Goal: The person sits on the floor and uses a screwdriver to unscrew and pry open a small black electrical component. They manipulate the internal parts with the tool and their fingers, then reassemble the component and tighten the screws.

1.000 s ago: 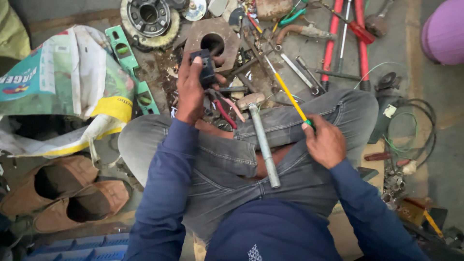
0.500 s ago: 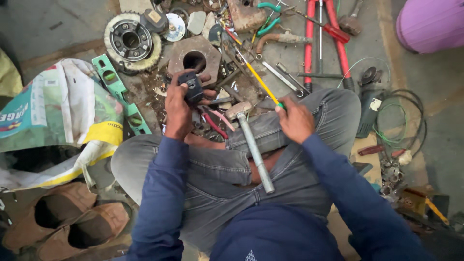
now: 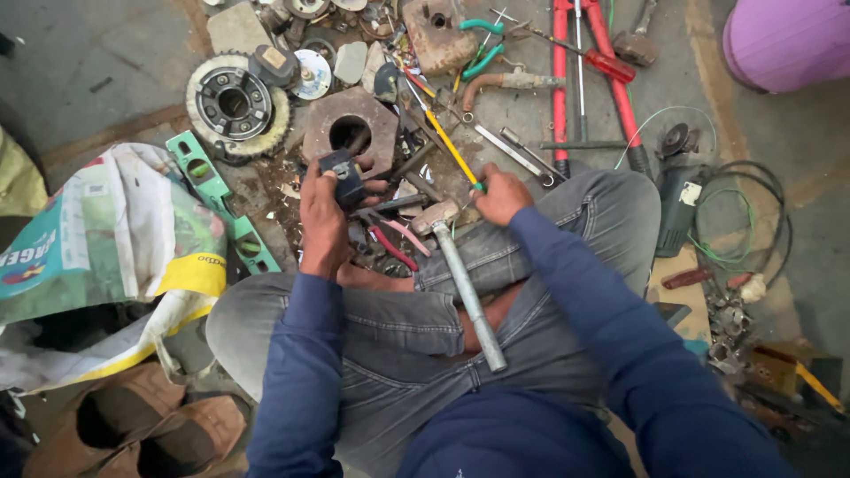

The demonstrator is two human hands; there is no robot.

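We see a toothed gear wheel (image 3: 233, 104) at the upper left of the frame, with a green spirit level (image 3: 221, 196) lying just below it. At the left edge sits a printed sack (image 3: 106, 239), and a pair of brown shoes (image 3: 133, 420) fills the lower left corner. A rusty hexagonal block with a round hole (image 3: 350, 133) lies at upper centre. Red-handled bolt cutters (image 3: 584, 80) run down the upper right, near coiled cable (image 3: 753, 221). A metal-handled hammer (image 3: 465, 283) rests across grey jeans (image 3: 390, 327) at centre.

Hammer (image 3: 467, 292) on lap, tools ahead
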